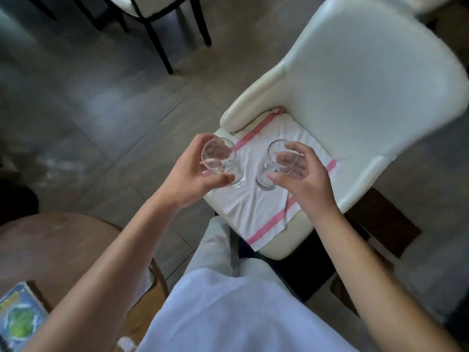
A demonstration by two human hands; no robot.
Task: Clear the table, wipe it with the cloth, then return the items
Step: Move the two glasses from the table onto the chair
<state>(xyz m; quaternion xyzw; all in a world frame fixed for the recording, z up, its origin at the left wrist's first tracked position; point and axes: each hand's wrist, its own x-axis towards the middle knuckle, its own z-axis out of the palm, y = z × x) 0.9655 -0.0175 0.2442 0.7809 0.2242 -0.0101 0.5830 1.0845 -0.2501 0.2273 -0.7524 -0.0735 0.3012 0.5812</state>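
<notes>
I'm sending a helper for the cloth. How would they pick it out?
Find the cream padded chair beside the round wooden table. The cloth is spread on its seat, under two clear glasses. It is white with pink stripes, the only fabric there.

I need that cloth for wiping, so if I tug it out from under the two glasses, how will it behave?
The cloth looks thin and creased, so probably floppy. Both glasses stand on it, so tugging could tip them.
</notes>
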